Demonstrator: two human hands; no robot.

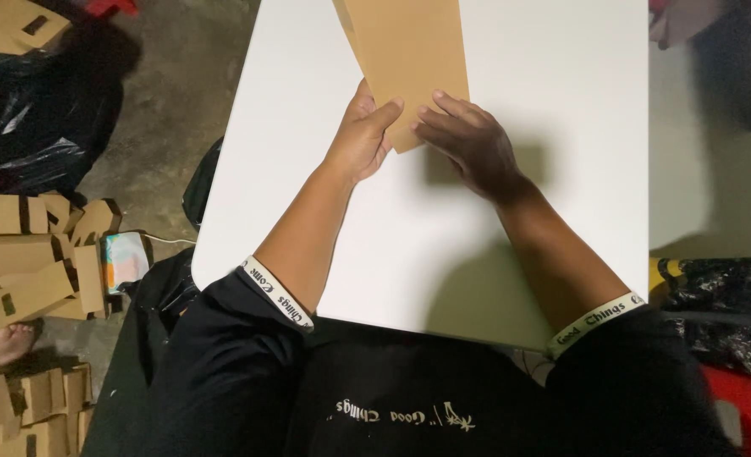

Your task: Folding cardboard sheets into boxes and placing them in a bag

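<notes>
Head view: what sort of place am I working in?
Probably an informal packing or box-folding spot: flat brown cardboard piece on a white table, folded cardboard boxes piled on bare concrete floor.

Cardboard sheet (pixel 405 59) running off top edge; near corner hiding under right hand (pixel 468 144) fingers. Left hand (pixel 360 135) palm covering sheet's left edge. Red seat (pixel 748 406) cropping at corner.
</notes>
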